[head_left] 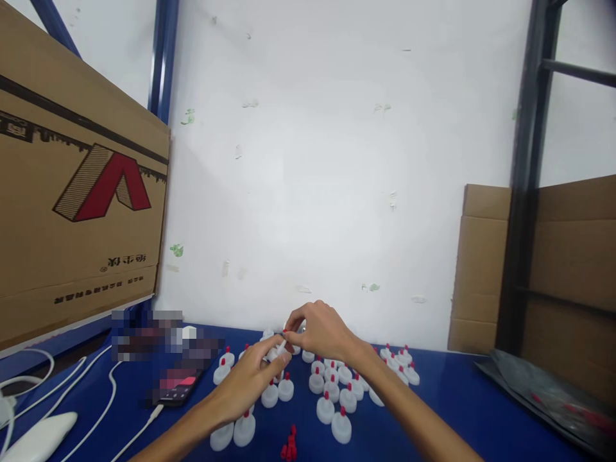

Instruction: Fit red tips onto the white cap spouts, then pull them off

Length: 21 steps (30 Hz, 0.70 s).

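My left hand (250, 378) and my right hand (320, 330) meet over the blue table (457, 398), fingertips close together. The left hand grips a white cap (273, 353). The right hand pinches a small red tip (285, 332) just above that cap. Around and below the hands stand several white caps with red tips (332, 388), upright on the table. A few loose red tips (289, 444) lie at the table's front edge.
A large cardboard box (77, 192) stands at the left, more cardboard (481, 269) at the right by a dark metal rack (524, 192). A phone (176, 385), white cables (96, 385) and a white device (38, 436) lie at front left. Dark plastic bags (543, 391) lie at right.
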Each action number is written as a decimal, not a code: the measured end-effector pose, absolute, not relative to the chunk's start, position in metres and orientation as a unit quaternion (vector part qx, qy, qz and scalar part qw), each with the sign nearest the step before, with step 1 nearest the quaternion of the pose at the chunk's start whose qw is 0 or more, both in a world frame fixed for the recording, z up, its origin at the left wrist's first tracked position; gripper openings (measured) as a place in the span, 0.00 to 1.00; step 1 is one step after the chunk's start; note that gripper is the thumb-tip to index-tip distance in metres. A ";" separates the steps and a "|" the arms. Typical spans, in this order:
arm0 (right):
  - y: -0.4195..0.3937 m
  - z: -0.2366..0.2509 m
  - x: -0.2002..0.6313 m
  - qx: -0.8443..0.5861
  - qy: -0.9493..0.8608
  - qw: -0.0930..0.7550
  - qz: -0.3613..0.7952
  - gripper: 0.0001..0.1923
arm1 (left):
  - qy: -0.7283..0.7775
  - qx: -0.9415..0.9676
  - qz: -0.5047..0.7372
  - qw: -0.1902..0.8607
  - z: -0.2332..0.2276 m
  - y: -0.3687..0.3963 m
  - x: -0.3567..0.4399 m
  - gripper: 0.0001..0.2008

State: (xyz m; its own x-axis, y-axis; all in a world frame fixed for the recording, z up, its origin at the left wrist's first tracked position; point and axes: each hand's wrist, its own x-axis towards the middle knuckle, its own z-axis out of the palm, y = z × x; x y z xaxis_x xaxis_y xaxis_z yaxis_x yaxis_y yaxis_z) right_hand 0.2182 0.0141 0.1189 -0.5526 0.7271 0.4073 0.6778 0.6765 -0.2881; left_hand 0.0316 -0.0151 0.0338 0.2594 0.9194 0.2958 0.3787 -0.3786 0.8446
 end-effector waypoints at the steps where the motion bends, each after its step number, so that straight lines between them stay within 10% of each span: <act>1: 0.014 0.120 0.219 -0.398 -0.879 0.256 0.056 0.05 | 0.451 0.716 0.415 0.333 0.033 -0.015 0.031 0.31; 21: 0.032 0.111 0.225 -0.253 -0.828 0.295 0.405 0.20 | 0.413 0.716 0.431 0.362 0.048 -0.026 0.037 0.32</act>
State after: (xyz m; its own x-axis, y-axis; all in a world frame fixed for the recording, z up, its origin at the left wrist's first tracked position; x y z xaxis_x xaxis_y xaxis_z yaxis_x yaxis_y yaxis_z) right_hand 0.2250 0.0325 0.1114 -0.6983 0.6575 0.2830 0.1803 0.5441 -0.8194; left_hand 0.0366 -0.0256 0.0475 0.2870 0.9038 0.3175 0.2803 -0.3962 0.8743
